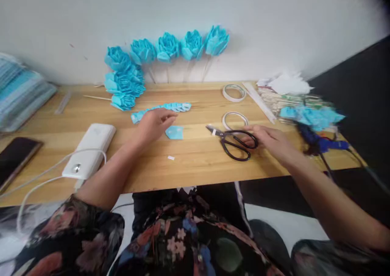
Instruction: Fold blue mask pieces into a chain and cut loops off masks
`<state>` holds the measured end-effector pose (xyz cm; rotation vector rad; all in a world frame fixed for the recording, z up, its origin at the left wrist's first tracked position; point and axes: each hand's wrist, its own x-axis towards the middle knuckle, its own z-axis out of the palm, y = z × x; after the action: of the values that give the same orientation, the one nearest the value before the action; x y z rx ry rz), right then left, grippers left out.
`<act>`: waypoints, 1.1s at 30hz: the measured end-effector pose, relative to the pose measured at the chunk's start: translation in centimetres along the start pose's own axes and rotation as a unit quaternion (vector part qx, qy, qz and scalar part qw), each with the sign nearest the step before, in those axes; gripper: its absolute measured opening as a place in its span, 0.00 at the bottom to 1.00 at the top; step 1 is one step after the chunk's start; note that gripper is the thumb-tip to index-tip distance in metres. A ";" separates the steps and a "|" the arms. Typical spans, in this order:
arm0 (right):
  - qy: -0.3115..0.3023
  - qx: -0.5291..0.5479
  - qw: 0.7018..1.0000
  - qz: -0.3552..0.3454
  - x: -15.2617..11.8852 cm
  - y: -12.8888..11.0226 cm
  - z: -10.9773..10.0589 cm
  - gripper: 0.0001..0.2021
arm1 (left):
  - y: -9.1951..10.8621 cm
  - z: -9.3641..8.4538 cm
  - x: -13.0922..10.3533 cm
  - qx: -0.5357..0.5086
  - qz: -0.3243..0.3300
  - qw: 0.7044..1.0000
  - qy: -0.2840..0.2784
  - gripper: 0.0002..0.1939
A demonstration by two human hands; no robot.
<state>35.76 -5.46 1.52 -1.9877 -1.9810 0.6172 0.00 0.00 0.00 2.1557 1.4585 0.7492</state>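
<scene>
One long wooden table (195,166) is under the left hand (154,123) and right hand (268,138), set apart. The right has black scissors (223,135) by a white ring (236,113), maybe moving them; that needs a good grip. I can't tell if the left, near a blue piece (175,132), holds anything.

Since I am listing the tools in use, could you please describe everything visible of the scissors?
The scissors have short, dark, metal-looking blades and two large black loop handles, spread apart. A small white patch shows on the blades, which point toward the person's left. They are over the table, just in front of the nearer tape ring. The right hand has its fingers at the upper loop; none touch the lower one. Whether the scissors touch the wood is unclear.
</scene>
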 end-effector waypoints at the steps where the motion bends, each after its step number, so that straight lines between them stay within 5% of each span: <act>1: 0.067 -0.070 0.995 -0.018 -0.1 0.0 -0.3 0.22 | 0.0 0.0 -0.1 0.010 0.004 1.000 -0.003 0.13; 3: 0.155 -0.147 0.975 -0.060 -0.2 -0.2 -0.7 0.19 | -0.1 -0.1 -0.3 0.033 0.013 0.999 -0.014 0.13; 5: 0.178 -0.135 0.968 -0.115 -0.1 -1.3 -0.4 0.17 | -0.1 0.0 -0.4 0.063 0.022 0.997 -0.030 0.12; 9: 0.074 0.048 0.977 -0.194 1.1 -5.5 2.1 0.14 | -0.1 0.6 -0.3 0.108 0.029 0.991 -0.078 0.09; 12: -0.019 0.184 0.961 -0.207 2.7 -8.6 3.9 0.15 | 0.1 0.9 -0.2 0.008 0.008 0.997 -0.079 0.08; 16: -0.105 0.375 0.901 -0.189 5.3 -10.9 5.2 0.18 | 0.5 0.8 -0.2 -0.241 -0.048 0.967 -0.064 0.14; 19: -0.148 0.471 0.852 -0.175 6.6 -11.6 6.0 0.21 | 0.8 0.7 -0.3 -0.328 -0.067 0.941 -0.056 0.15; 23: -0.181 0.508 0.830 -0.146 6.9 -11.7 7.3 0.24 | 1.1 1.0 -0.3 -0.357 -0.068 0.931 -0.024 0.13; 33: -0.223 0.486 0.835 -0.131 5.7 -11.7 8.1 0.19 | 2.0 1.5 -0.5 -0.342 -0.120 0.932 0.013 0.09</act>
<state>21.46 -0.27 -0.60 -0.9738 -1.5426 1.6936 2.23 -1.22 0.03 1.4185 1.1993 1.0102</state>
